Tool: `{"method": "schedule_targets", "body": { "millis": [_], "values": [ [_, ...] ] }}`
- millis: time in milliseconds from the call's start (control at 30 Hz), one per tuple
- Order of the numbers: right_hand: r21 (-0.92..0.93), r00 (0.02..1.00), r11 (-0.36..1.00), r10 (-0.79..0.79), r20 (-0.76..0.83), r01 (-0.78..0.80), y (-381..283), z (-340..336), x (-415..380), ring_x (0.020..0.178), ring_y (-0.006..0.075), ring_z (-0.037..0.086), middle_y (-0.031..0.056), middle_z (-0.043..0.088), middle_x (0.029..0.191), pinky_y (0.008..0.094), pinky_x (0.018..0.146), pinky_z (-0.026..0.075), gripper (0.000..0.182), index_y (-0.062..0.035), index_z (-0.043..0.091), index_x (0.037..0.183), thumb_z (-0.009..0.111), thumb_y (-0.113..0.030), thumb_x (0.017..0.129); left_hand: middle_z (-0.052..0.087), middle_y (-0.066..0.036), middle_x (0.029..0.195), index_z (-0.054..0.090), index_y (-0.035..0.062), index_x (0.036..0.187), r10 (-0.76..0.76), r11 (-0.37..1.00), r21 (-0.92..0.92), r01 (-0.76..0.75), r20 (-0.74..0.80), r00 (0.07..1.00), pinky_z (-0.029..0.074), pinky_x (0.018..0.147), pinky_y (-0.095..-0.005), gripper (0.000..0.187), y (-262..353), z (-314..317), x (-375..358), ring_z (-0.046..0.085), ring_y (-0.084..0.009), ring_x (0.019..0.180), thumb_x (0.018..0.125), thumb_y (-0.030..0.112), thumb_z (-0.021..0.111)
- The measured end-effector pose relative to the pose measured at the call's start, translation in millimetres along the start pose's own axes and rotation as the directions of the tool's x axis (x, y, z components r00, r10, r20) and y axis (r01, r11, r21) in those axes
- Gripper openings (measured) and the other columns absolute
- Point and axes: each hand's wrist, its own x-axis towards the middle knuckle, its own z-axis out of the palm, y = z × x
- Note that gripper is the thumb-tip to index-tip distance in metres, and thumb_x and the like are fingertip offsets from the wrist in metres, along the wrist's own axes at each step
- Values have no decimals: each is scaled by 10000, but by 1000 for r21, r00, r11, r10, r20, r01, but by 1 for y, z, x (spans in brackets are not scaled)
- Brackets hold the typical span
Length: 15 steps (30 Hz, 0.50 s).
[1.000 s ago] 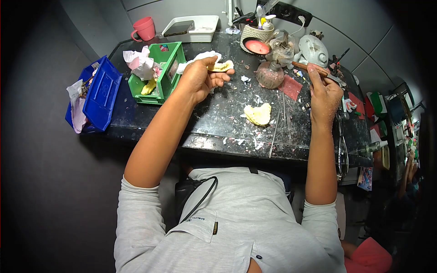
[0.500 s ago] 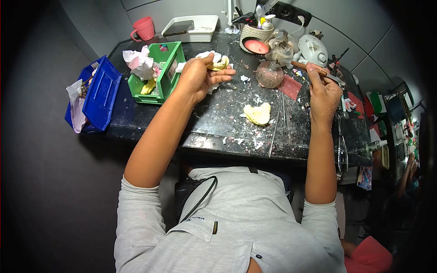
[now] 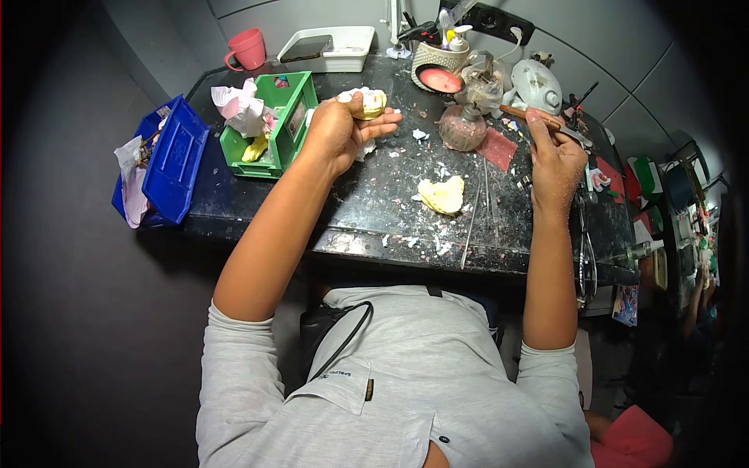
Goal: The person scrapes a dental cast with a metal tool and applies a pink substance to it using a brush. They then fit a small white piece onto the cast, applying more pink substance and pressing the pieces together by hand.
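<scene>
My left hand (image 3: pixel 337 134) is closed round a yellow plaster dental model (image 3: pixel 373 104) with white and pink on top. Its thumb presses on the model while the other fingers reach out beneath. In my right hand (image 3: pixel 557 162) is a knife with a brown wooden handle (image 3: pixel 532 117); its metal end points right. A second yellow plaster piece (image 3: pixel 441 195) lies on the bench between my hands, amid white crumbs. Thin metal tools (image 3: pixel 471 226) rest right of it. Close to the right hand are a pink wax sheet (image 3: pixel 496 150) and a round glass burner (image 3: pixel 462 131).
At the left stand a green bin (image 3: pixel 295 117) holding scraps and a tilted blue bin (image 3: pixel 176 168). Along the back are a pink mug (image 3: pixel 247 50), a white tray (image 3: pixel 353 61) with a phone and a tool holder (image 3: pixel 425 56). Further pink pieces and tools lie far right.
My left hand has turned the dental model, so more of its white and pink upper side shows. The right hand and the knife have barely moved.
</scene>
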Motion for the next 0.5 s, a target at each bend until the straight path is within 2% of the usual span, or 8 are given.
{"method": "schedule_targets", "body": {
  "millis": [100,133,200,233,300,433,467,500],
  "values": [
    [24,1000,1000,-21,-2,21,2,1,0,692,76,601,66,679,791,201,634,468,202,95,701,998,713,-75,892,568,-332,1175,407,-172,1247,22,1000,-8,-22,58,998,601,886,-394,424,2,0,1,651,-376,1057,1060,198,317],
    [23,1000,999,-23,-3,23,1,0,0,692,76,601,66,679,791,201,634,468,202,95,701,998,713,-75,892,568,-332,1175,407,-172,1247,23,1000,-9,-22,60,998,601,886,-394,424,2,1,1,651,-376,1057,1060,198,317],
    [35,997,996,78,10,-78,-2,-3,0,548,43,491,-1,582,632,197,517,386,240,81,699,1016,682,-143,931,575,-319,1186,430,-166,1229,79,996,-37,-75,104,992,609,865,-383,399,4,3,-1,650,-379,1063,1053,183,351],
    [34,997,997,75,8,-75,-2,-2,0,548,43,491,-1,582,632,197,517,386,240,81,699,1016,682,-143,931,575,-319,1186,430,-166,1229,80,996,-38,-76,107,991,609,865,-383,399,5,4,-2,650,-379,1063,1053,183,351],
    [140,999,990,33,-6,-32,0,2,-1,483,25,381,-49,458,544,197,445,296,285,67,694,1045,647,-201,961,579,-306,1199,419,-155,1240,156,987,-55,-150,146,977,612,859,-381,389,7,6,-4,644,-383,1079,1045,179,384],
    [174,998,984,20,54,-29,-8,6,-5,492,25,397,-27,522,637,182,419,278,299,31,689,1106,623,-231,978,567,-296,1226,381,-120,1287,198,980,-60,-190,192,961,604,879,-389,401,7,9,-6,635,-388,1098,1042,196,402],
    [202,997,979,27,72,-41,-7,5,-5,512,37,469,11,603,722,176,418,324,267,25,688,1113,659,-185,951,557,-292,1241,346,-100,1318,220,975,-79,-209,197,955,602,883,-388,416,6,10,-7,631,-387,1106,1041,204,408],
    [202,997,979,23,75,-38,-8,8,-6,512,37,469,11,603,722,176,418,324,267,25,688,1113,659,-185,951,547,-288,1257,312,-79,1350,243,969,-99,-227,201,949,600,887,-388,437,5,11,-7,627,-387,1114,1040,211,413]
  ]
}}
